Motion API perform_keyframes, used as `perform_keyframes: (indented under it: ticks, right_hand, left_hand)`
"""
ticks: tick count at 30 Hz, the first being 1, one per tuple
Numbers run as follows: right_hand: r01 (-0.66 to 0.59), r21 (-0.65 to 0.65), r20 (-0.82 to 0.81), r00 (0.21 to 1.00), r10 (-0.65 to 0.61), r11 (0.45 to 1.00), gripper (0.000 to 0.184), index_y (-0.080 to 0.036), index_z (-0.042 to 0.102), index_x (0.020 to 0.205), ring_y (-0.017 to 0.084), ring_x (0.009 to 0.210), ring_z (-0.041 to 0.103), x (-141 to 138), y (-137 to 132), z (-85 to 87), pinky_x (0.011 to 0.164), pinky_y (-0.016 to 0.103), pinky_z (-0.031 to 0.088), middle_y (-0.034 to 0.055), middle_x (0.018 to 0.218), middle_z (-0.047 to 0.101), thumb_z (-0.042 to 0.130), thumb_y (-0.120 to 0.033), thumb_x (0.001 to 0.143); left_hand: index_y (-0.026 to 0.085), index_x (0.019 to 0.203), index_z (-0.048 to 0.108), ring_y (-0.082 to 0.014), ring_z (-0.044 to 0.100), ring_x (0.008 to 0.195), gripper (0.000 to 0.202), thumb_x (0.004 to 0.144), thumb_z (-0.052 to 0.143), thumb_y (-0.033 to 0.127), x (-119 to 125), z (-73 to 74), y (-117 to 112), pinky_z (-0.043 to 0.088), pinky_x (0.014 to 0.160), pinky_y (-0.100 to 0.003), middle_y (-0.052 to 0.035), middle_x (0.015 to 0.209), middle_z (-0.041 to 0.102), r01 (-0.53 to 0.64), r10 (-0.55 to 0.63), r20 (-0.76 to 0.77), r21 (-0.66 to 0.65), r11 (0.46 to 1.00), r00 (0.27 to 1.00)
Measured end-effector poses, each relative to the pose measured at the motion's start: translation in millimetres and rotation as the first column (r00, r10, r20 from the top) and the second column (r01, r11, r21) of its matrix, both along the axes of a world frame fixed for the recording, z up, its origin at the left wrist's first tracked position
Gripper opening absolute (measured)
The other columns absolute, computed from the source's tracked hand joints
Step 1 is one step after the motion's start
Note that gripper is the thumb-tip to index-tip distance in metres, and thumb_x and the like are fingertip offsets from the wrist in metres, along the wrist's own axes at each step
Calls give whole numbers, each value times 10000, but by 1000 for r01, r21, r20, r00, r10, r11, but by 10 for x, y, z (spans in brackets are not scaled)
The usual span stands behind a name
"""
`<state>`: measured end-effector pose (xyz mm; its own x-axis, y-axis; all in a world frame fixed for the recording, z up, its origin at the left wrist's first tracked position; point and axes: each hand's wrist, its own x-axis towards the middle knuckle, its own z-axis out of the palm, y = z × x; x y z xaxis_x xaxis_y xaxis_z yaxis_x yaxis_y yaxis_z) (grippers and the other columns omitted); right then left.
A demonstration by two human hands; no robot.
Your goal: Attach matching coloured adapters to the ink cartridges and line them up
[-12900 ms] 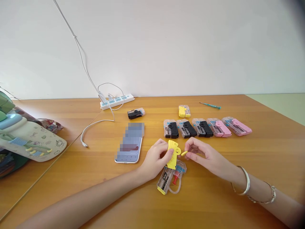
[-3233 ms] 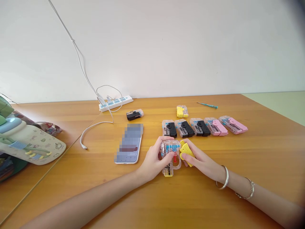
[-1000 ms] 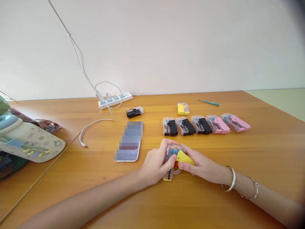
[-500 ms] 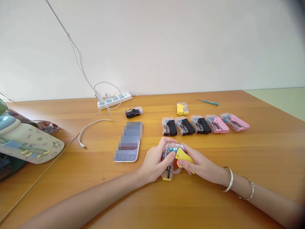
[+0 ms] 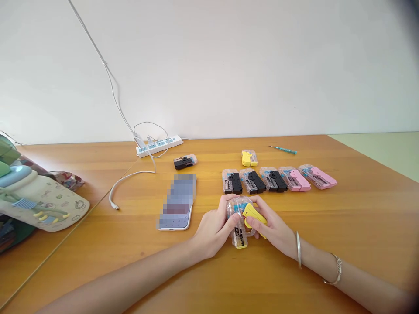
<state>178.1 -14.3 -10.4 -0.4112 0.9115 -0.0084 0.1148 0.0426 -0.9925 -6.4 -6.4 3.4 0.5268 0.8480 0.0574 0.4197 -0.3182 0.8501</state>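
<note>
Between my two hands is a mini water gun [image 5: 239, 235] with a clear body, blue inner parts and a yellow grip piece swung out to the right. My left hand [image 5: 214, 229] closes on its clear body, thumb pressed on the near face. The yellow piece is pinched by my right hand [image 5: 271, 224], its thumb on top and the other fingers mostly hidden behind. Beyond my hands lies a row of folded water guns, some black [image 5: 252, 182] and some pink [image 5: 295, 179].
A yellow folded water gun [image 5: 249, 158], a black one [image 5: 185, 162] and a teal screwdriver [image 5: 284, 150] lie farther back. Left of my hands is a phone [image 5: 176, 205]. A white power strip [image 5: 159, 146], a charging cable [image 5: 131, 175] and a patterned bottle [image 5: 49, 203] occupy the left side.
The view has tilted up slightly. Both hands keep hold of the water gun, which has turned a little; the red part seen by its trigger earlier is now hidden.
</note>
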Motion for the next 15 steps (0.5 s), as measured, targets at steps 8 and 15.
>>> perform_keyframes:
  ticks: [8, 15]
  right_hand:
    - [92, 7, -33, 995, -92, 996, 413, -247, 318, 1107, 175, 802, 618, 19, 30, 7, 691, 312, 531, 42, 942, 616, 505, -509, 847]
    - [84, 231, 4, 996, -87, 969, 406, -259, 307, 1213, 204, 1136, 499, -1, 42, -68, 955, 362, 429, 88, 1209, 503, 434, -471, 890]
  left_hand:
    - [226, 1385, 111, -212, 647, 887, 563, 919, 404, 341, 12, -43, 8, 454, 808, -352, -25, 882, 697, 115, -110, 83, -51, 992, 990]
    - [261, 1395, 118, -192, 606, 764, 601, 892, 441, 327, 4, -78, 14, 446, 709, -311, -14, 899, 653, 37, -37, 17, -12, 999, 999]
